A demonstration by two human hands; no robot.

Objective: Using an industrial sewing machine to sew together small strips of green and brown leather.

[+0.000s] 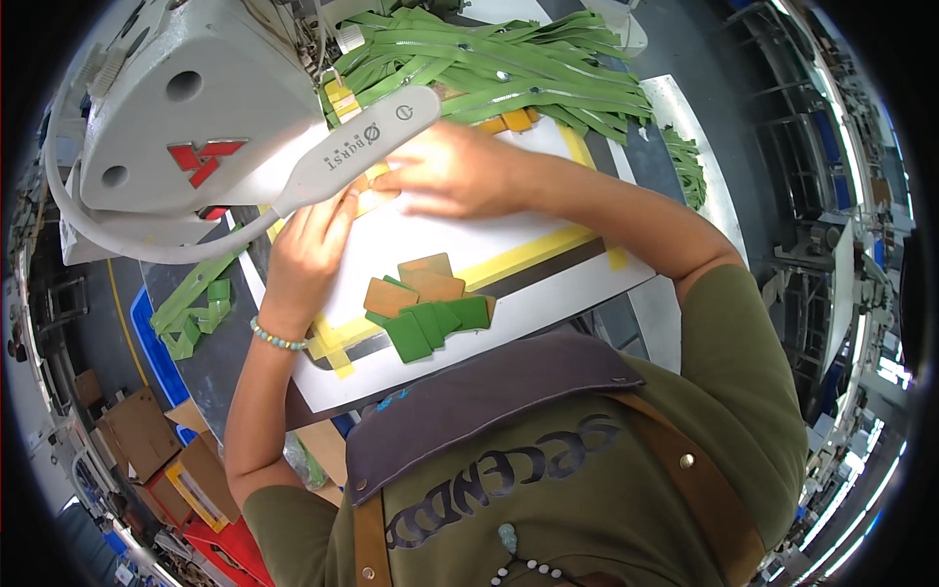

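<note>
Small tan patch (374, 203) between the fingertips, both hands close.
It lies just off the left hand's (311, 245) extended, close-set fingers and left of the right hand's (460, 176) blurred ones; any grip, and its long axis, cannot be told. Green patches (423, 325) lie bodyward of the fingers.

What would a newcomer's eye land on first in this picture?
Probably the heap of green strips along the top, then the bulky pale machine at upper left. A paddle-shaped lamp reaches beside the right hand, and green and tan patches lie near the middle.
</note>
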